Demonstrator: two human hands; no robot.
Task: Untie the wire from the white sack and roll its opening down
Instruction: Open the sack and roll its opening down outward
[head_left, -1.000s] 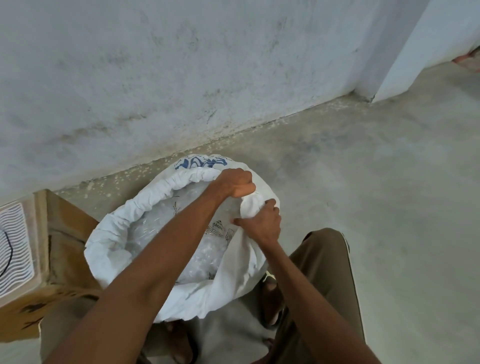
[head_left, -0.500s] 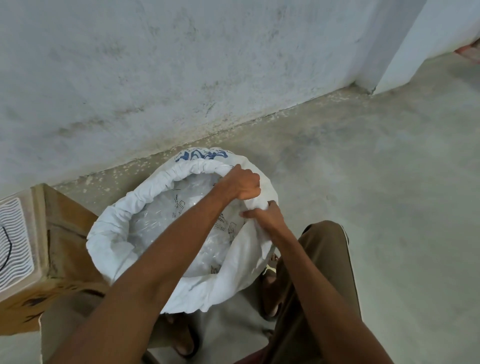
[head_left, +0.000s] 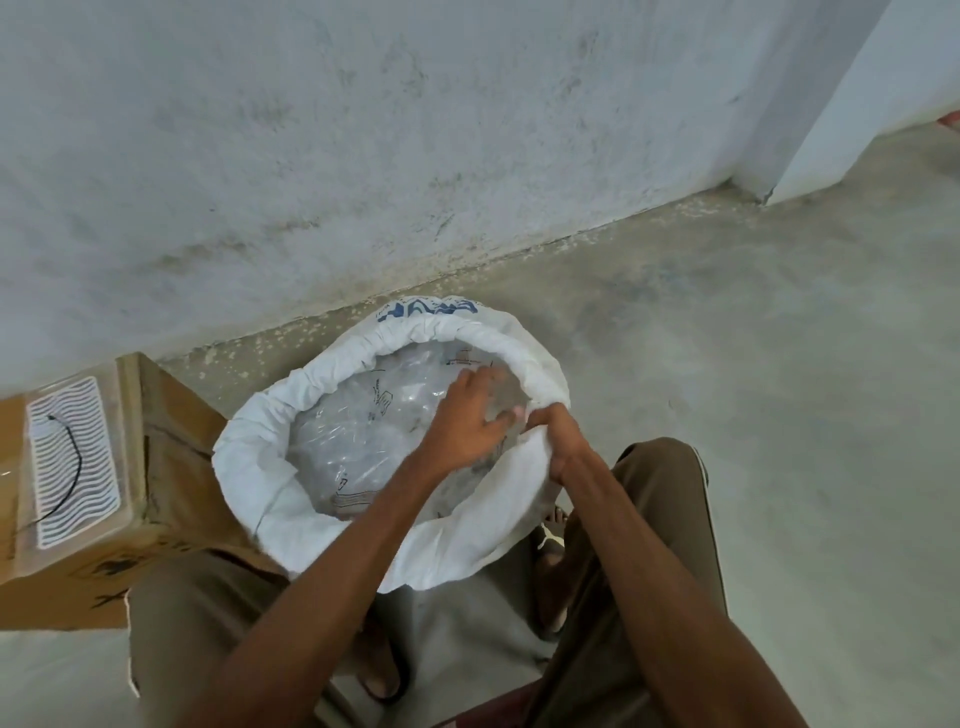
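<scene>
The white sack (head_left: 260, 452) stands on the floor between my legs, its mouth wide and its rim rolled into a thick collar along the far and left sides. Clear plastic packets (head_left: 363, 421) fill the inside. My left hand (head_left: 465, 421) hovers over the packets inside the mouth, fingers spread and blurred, holding nothing. My right hand (head_left: 558, 439) pinches the sack's rim at the near right, where the cloth is still flat and unrolled. A thin black wire (head_left: 70, 467) lies on the box at the left, apart from the sack.
A brown cardboard box (head_left: 171, 447) with a white ridged plastic sheet (head_left: 72, 462) on top stands against the sack's left side. A stained wall (head_left: 363, 156) runs close behind. Bare concrete floor (head_left: 753, 364) stretches to the right. My sandalled feet sit under the sack.
My left hand has let go of the rim at the right and swung into the sack's mouth with fingers spread. My right hand keeps its grip on the rim.
</scene>
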